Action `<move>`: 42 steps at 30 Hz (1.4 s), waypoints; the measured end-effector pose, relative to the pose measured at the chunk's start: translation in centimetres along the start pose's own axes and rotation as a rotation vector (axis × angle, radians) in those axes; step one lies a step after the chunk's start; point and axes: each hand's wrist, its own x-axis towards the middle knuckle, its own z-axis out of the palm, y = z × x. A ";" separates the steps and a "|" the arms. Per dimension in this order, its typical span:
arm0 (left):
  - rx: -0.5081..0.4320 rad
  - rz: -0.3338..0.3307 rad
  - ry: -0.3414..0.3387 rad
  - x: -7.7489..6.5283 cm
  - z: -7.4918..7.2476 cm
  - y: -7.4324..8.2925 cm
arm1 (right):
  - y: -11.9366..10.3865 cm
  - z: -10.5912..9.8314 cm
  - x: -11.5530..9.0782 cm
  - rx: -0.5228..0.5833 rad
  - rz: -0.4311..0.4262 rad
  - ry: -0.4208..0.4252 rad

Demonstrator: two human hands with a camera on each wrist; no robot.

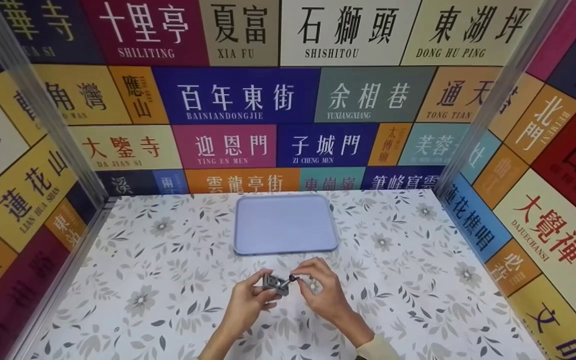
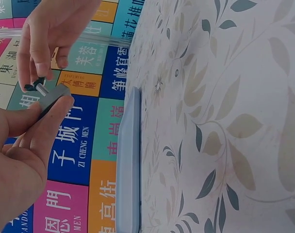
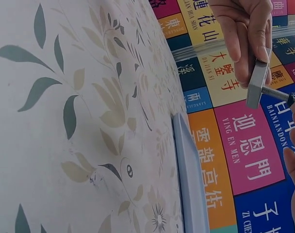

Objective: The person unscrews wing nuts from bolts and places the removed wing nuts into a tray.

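Thumb and fingers of my left hand (image 1: 246, 301) grip a small grey metal block (image 1: 275, 284), held up over the table with its long side slanting. A silvery threaded screw (image 3: 276, 92) stands out from one face of the block (image 3: 256, 87). The screw's black head (image 2: 34, 85) looks winged, and my right hand (image 1: 324, 289) pinches it with thumb and fingertips. In the right wrist view the thread shows between block and head, while the right hand is partly cut off at the frame edge.
Beyond the hands, a light blue rectangular tray (image 1: 285, 225) lies on the floral-patterned tabletop (image 1: 183, 280). Upright panels with coloured name signs (image 1: 238, 95) enclose the back and both sides, with clear strips (image 1: 488, 100) at the corners.
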 end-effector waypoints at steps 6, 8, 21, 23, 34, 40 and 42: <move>-0.012 0.009 -0.007 0.0 0.0 0.0 | 1.7 0.4 -0.5 0.015 -0.080 0.029; -0.010 0.008 -0.005 0.0 0.0 0.0 | 1.9 0.5 -0.5 0.026 -0.088 0.036; 0.005 0.027 0.008 -0.1 0.1 -0.1 | -1.2 0.1 1.4 0.060 -0.132 0.073; 0.005 0.030 0.008 -0.1 0.1 -0.1 | -0.8 0.2 1.3 0.063 -0.129 0.078; 0.005 0.008 0.000 -0.2 -0.1 0.0 | 1.0 0.0 -0.3 -0.028 -0.001 0.051; 0.010 0.004 0.006 -0.1 0.0 0.1 | 0.9 -0.3 -0.6 -0.072 0.096 -0.041; 0.005 0.002 0.005 -0.1 0.0 0.1 | 0.9 -0.2 -0.6 -0.084 0.103 -0.072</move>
